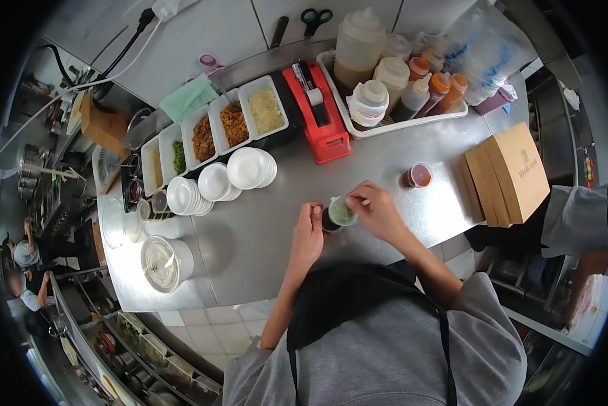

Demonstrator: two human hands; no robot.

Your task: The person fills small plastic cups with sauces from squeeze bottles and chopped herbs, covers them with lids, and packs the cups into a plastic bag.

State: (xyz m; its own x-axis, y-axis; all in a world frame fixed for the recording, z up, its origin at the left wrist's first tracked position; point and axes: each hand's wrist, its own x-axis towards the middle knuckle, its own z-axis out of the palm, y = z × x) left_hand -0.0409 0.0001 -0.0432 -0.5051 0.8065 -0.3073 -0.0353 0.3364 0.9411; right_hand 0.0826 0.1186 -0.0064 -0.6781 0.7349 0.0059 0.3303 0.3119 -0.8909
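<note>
Near the table's front edge, a small round cup (342,212) with a pale green top stands between my two hands. My left hand (309,229) is closed against the cup's left side. My right hand (373,210) pinches at the cup's right rim, its fingertips together. Whether the green is a lid or the contents is too small to tell. To the right of my hands, a small cup with red sauce (420,175) sits on the steel table (250,254).
Stacked white bowls (248,168), food trays (233,125) and a red tape dispenser (322,118) stand behind my hands. A basket of bottles (412,122) is at the back. Paper bags (510,174) stand right, a white tub (165,262) left. Other people (578,216) are on both sides.
</note>
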